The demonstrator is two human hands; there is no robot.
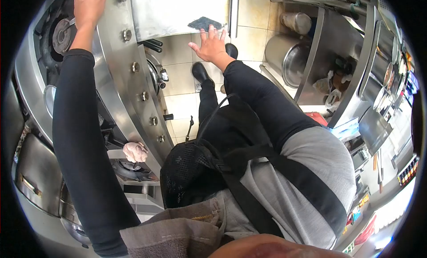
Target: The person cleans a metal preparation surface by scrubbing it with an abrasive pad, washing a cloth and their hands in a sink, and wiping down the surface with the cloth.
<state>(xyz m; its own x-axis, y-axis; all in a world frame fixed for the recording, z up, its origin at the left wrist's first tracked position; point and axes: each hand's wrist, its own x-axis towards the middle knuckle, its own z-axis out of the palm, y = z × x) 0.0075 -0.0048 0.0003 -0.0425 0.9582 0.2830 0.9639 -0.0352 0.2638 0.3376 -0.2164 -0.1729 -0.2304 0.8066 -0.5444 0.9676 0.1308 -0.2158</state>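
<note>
A: In the head view, where's the right hand (210, 46)?

B: At the near edge of the white panel (175, 8). The fingers are spread, with the tips at the lower edge of a dark pad (199, 23). The pad lies flat on the panel, near its right corner.

A: How firmly is it pressing?

B: I can't tell from here. To my eye, fingertips alone give a weak hold; a thin, limp-looking pad like that should handle better with the flat of the fingers laid over its middle, and even pressure.

A: And the left hand (89, 9)?

B: Up by the steel stove front (112, 44), beside a burner (62, 36). The frame cuts off the fingers, so I can't say whether they're gripping anything or just resting.

A: Anything to mind there?

B: I'd want that hand on solid metal, clear of the burner and the knobs (127, 35), since the body leans forward over the panel. The panel's edge looks like a place where the pad could slip off, so shorter, controlled strokes seem wiser near that corner.
</note>
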